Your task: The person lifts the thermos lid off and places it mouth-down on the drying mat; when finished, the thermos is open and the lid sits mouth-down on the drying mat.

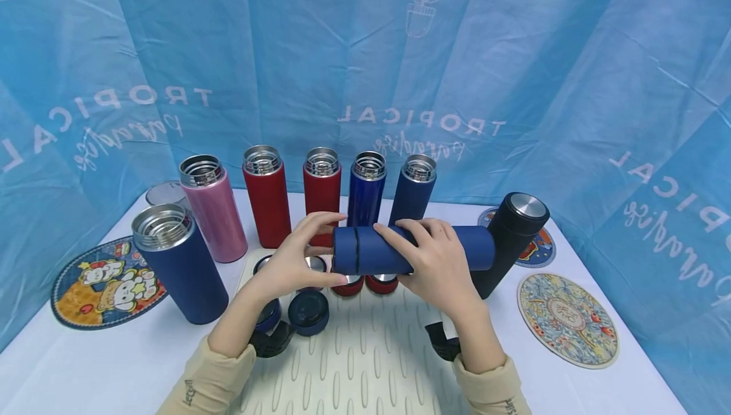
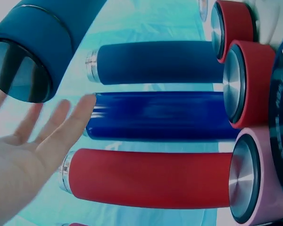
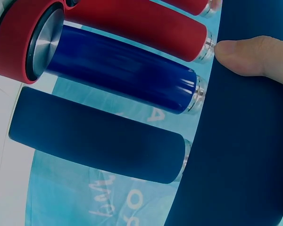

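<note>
A dark blue vacuum flask [image 1: 476, 248] is held sideways over the mat, its lid [image 1: 346, 251] on and toward the left. My right hand [image 1: 440, 266] grips the flask round its body; in the right wrist view a fingertip [image 3: 236, 54] lies along the flask. At the lid end is my left hand [image 1: 288, 259], fingers spread and thumb apart from them. The left wrist view shows that hand's straight fingers [image 2: 61, 129] by the lid's shiny end [image 2: 19, 70]; whether they touch it I cannot tell. Part of the flask is hidden by my right hand.
Lidless flasks stand around: pink [image 1: 219, 221], red [image 1: 268, 205], glossy blue [image 1: 365, 199], navy [image 1: 412, 198] and a wide navy one [image 1: 185, 275]. A lidded black flask [image 1: 514, 231] stands right. Loose lids, including a dark one [image 1: 309, 313], lie on the cream mat [image 1: 365, 358]. Round coasters [image 1: 568, 320] flank it.
</note>
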`<state>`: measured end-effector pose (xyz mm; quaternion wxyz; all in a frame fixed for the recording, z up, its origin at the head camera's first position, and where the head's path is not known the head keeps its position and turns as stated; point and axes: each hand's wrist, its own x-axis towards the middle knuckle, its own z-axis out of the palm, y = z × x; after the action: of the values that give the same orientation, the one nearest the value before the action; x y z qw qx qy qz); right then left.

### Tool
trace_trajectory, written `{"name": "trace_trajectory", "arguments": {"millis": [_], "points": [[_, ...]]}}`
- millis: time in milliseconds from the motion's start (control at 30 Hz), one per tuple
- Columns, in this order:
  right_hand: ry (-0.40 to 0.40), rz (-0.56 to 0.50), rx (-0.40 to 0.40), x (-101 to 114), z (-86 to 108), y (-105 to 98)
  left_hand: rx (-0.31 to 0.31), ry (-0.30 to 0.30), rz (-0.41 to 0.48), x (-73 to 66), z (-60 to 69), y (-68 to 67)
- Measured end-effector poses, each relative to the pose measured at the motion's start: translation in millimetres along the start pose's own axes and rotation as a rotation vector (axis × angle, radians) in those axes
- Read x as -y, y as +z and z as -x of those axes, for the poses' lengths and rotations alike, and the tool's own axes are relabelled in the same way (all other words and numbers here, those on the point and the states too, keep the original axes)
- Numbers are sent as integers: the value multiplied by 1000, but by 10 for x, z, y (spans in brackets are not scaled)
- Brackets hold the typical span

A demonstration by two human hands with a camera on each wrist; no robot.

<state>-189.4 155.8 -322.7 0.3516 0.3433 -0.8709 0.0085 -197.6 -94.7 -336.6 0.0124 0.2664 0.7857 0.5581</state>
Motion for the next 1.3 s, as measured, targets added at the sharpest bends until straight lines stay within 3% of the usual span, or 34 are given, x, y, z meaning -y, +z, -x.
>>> {"name": "trace_trajectory", "arguments": {"millis": [100, 200, 300, 500, 633, 767, 900, 967, 1033, 1167, 1300], "points": [[4, 4, -5, -11, 6, -8, 14, 91, 27, 1, -6, 6], [5, 3, -9, -15, 8, -11, 10, 101, 32, -8, -4, 11], [4, 3, -6, -12, 6, -10, 1, 47, 29, -20, 5, 10], [3, 1, 0, -1, 6, -8, 21, -121, 74, -26, 23, 2], [1, 1, 3, 5, 2, -7, -2, -149, 28, -9, 6, 2], [5, -4, 10, 2, 2, -11, 18, -108, 25, -5, 2, 1], [20, -5, 12, -12, 9, -23, 66, 35, 0, -6, 9, 1], [23, 1, 14, -17, 11, -29, 60, 109, -25, -7, 14, 7], [22, 4, 13, -20, 12, -33, 45, 144, -19, -8, 15, 13], [16, 6, 9, -19, 10, -34, 21, 136, 24, -5, 12, 20], [12, 8, 2, -15, 9, -31, 16, 35, 26, -14, 14, 15]]}}
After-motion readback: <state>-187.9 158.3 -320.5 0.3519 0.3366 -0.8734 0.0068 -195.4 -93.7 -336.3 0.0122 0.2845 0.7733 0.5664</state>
